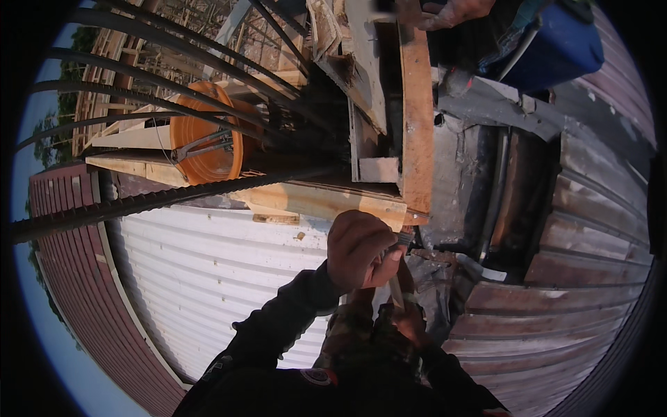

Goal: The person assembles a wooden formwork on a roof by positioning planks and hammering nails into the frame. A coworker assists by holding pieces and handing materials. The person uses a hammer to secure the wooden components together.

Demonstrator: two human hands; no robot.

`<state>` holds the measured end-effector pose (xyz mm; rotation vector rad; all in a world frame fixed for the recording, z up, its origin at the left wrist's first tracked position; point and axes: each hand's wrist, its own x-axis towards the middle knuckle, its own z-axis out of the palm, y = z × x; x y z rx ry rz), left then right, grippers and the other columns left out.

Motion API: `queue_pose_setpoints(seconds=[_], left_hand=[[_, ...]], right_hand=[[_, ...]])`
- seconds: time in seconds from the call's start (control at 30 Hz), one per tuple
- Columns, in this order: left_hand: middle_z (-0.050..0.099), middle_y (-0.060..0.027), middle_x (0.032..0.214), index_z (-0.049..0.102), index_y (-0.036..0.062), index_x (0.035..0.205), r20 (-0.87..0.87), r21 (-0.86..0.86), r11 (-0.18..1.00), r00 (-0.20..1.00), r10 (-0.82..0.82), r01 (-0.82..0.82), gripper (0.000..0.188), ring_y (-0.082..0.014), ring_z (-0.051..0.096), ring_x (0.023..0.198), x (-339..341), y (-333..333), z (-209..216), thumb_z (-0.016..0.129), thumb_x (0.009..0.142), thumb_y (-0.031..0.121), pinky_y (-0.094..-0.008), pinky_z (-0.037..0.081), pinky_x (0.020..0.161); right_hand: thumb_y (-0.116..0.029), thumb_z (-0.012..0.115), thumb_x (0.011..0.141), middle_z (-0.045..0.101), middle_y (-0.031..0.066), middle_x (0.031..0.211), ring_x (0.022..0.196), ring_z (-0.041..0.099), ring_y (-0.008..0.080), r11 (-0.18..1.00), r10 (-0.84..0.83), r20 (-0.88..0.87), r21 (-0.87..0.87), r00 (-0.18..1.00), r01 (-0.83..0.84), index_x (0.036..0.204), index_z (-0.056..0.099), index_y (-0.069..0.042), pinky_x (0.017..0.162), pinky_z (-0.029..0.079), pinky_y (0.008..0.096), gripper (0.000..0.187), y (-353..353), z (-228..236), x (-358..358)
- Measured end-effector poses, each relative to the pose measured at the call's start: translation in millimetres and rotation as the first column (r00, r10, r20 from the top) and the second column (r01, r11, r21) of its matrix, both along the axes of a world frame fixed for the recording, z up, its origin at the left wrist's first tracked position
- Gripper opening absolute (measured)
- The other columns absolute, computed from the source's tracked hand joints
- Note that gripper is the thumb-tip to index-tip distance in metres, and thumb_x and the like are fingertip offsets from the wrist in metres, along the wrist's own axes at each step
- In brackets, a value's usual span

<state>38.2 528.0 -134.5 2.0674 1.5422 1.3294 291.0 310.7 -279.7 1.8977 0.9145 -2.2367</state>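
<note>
My left hand (360, 249) is closed, thumb against curled fingers, beside the corner where a horizontal plank (326, 200) meets an upright board (417, 125). What it pinches, if anything, is too small to make out. Lower and slightly to the right, my right hand (410, 322) grips the pale wooden handle of what looks like a hammer (397, 293). A small grey metal piece, perhaps its head, shows just right of my left fingers; the join is hidden.
Thick rebars (174, 194) fan out at the upper left, passing an orange bucket (208, 132). Corrugated roofing lies below and right. Another person's hand (458, 12) is at the top, near a blue container (556, 52). Broken boards (361, 76) stand inside the wooden form.
</note>
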Motion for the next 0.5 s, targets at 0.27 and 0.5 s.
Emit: queue_pose_setpoints(seconds=[0.27, 0.5], left_hand=[[0.057, -0.0123, 0.122, 0.057, 0.0052, 0.121, -0.104, -0.037, 0.983, 0.978, -0.181, 0.178, 0.031, -0.0320, 0.051, 0.114, -20.5, 84.2, -6.3, 0.061, 0.093, 0.018, -0.0452, 0.040, 0.100], [0.060, -0.0167, 0.128, 0.048, -0.0016, 0.139, 0.199, -0.463, 0.828, 0.874, 0.443, -0.315, 0.044, -0.0385, 0.052, 0.121, -19.3, -2.8, -52.0, 0.054, 0.099, 0.018, -0.0447, 0.037, 0.108]], right_hand=[[-0.020, 0.070, 0.082, 0.068, 0.0141, 0.085, 0.078, 0.069, 0.0257, 0.960, 0.096, 0.047, 0.260, 0.994, -0.105, 0.115, 0.059, 0.002, 0.069, 0.052, 0.0372, 0.041, 60.1, 69.4, 36.8], [-0.024, 0.070, 0.087, 0.069, 0.0194, 0.082, 0.075, 0.070, 0.0351, 0.689, -0.025, 0.079, 0.724, 0.997, -0.041, 0.103, 0.064, 0.002, 0.069, 0.054, 0.0416, 0.031, 194.5, 160.2, 12.1]])
